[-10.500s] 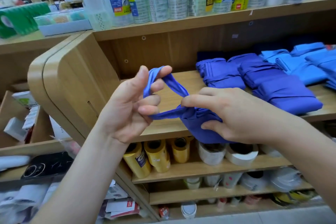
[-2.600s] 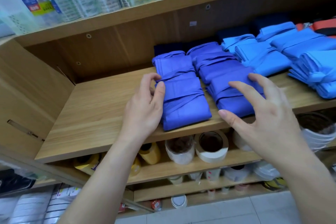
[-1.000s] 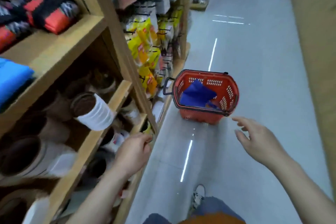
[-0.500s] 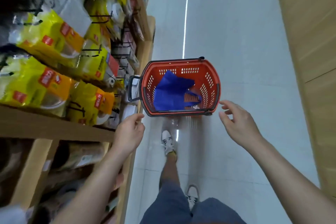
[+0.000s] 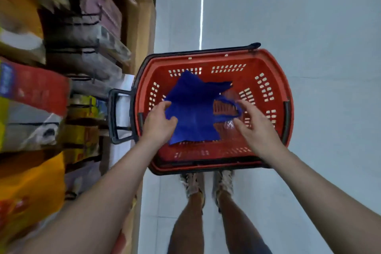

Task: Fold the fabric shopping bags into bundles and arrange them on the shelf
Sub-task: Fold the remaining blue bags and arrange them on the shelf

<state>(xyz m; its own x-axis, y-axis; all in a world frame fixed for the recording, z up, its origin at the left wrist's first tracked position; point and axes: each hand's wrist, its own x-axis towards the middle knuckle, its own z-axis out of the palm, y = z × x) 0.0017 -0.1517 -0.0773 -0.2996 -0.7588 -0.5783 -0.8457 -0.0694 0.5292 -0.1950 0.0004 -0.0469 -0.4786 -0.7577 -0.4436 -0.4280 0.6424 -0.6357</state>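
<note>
The left hand (image 5: 159, 122) and right hand (image 5: 254, 127) have dropped into the red basket (image 5: 285, 80). The blue bag (image 5: 191, 109) lies inside, between them, its handle loop (image 5: 237, 107) pointing right. The left hand pinches the bag's left edge. The right hand, fingers spread, is just beside the loop.

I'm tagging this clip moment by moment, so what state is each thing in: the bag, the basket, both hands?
blue bag: unfolded and rumpled, lying inside the basket.
red basket: standing on the floor, carry handles down along its rim.
left hand: grips the bag's left edge.
right hand: open with fingers spread, by the bag's handle loop; contact unclear.
</note>
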